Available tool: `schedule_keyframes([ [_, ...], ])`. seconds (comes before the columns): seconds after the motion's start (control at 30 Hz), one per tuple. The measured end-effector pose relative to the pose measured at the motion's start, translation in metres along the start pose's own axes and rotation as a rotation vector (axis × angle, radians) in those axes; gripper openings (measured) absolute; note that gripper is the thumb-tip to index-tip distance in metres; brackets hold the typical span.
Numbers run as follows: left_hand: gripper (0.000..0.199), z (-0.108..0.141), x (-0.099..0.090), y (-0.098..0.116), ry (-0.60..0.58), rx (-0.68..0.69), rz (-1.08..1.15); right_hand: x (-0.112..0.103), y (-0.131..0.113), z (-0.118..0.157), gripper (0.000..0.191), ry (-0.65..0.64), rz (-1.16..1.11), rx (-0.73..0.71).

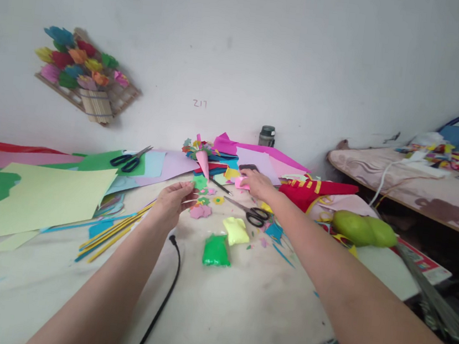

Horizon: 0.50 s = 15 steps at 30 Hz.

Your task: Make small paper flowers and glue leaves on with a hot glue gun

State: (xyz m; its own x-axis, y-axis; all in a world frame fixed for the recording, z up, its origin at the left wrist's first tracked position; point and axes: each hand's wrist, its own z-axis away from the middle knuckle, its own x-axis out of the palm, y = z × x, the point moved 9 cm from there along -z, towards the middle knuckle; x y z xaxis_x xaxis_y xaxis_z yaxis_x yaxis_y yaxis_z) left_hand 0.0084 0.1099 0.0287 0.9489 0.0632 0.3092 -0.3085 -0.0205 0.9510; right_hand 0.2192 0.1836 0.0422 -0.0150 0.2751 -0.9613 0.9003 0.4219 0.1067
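My left hand (174,198) is closed in a pinch at the edge of a green paper flower (200,182). Over at the back of the table, the fingers of my right hand (258,184) close on a small pink object (241,183), whose kind I cannot make out. Between the hands lie several small paper flowers, a pencil (223,188) and black-handled scissors (256,216). Pink flower cut-outs (200,211) rest just right of my left hand. A pink paper cone (202,163) with colourful paper flowers lies behind them.
Nearer me are a green clay packet (216,251), a yellow one (236,231) and a black plug cable (175,277). Coloured paper sheets (51,195), strips (117,231) and other scissors (131,161) spread leftward. Green fruit (364,229) sits right; a bottle (267,136) stands behind.
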Motion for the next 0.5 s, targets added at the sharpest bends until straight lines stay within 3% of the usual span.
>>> schedule_keyframes([
  [0.17, 0.025, -0.001, 0.001, 0.0, -0.017, 0.007, -0.008, 0.012, 0.003, -0.001, 0.028, -0.089, -0.045, 0.022],
  [0.37, 0.025, -0.002, 0.003, -0.001, -0.028, 0.006, -0.03, -0.016, -0.023, 0.011, 0.023, 0.002, -0.009, -0.082],
  [0.5, 0.024, -0.003, 0.006, -0.005, -0.065, 0.009, -0.047, -0.003, -0.039, 0.022, 0.03, -0.225, -0.035, -0.041],
])
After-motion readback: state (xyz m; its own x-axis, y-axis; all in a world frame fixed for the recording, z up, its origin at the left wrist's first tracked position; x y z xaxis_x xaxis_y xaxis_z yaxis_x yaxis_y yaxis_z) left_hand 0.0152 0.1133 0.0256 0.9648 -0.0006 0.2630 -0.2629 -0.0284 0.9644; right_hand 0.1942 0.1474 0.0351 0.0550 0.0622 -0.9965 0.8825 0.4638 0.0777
